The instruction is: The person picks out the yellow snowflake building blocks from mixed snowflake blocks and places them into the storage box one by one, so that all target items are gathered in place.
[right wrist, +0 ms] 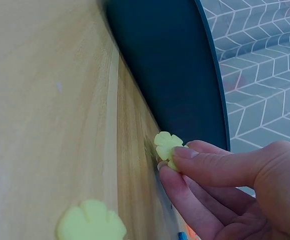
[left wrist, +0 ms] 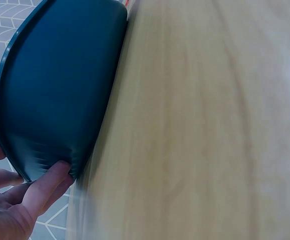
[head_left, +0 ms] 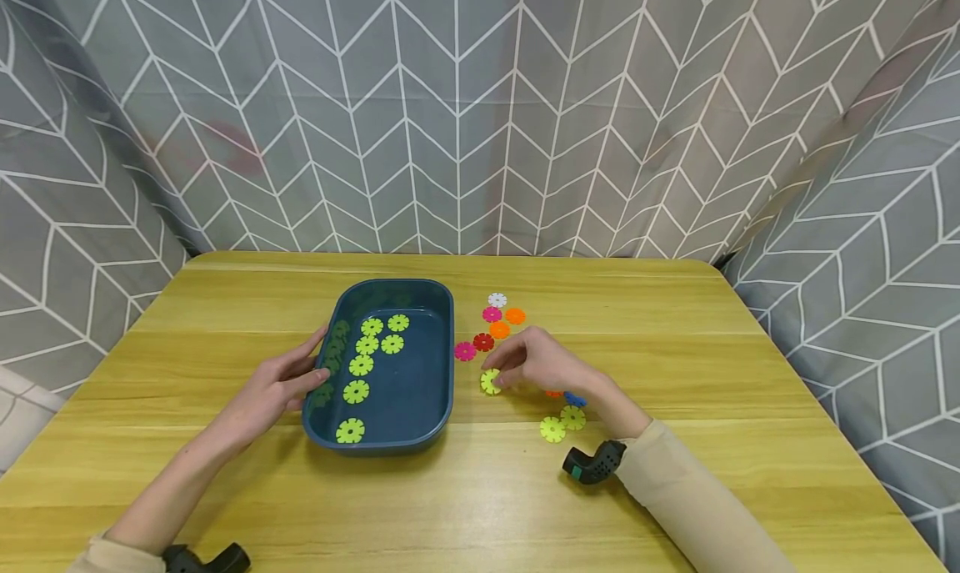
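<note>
Two yellow discs lie near me, by a blue piece my right forearm partly hides; my left hand grips the tray by its left side; to its right my right hand pinches another yellow disc, partly covered by my fingertips. Beyond, a curtain is cut off above.

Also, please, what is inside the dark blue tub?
Seven yellow-green discs lie on the floor of the tub; dimmer shapes at its left side look like reflections. The floor beneath the discs is covered, and the left grip hides part of the rim.
</note>
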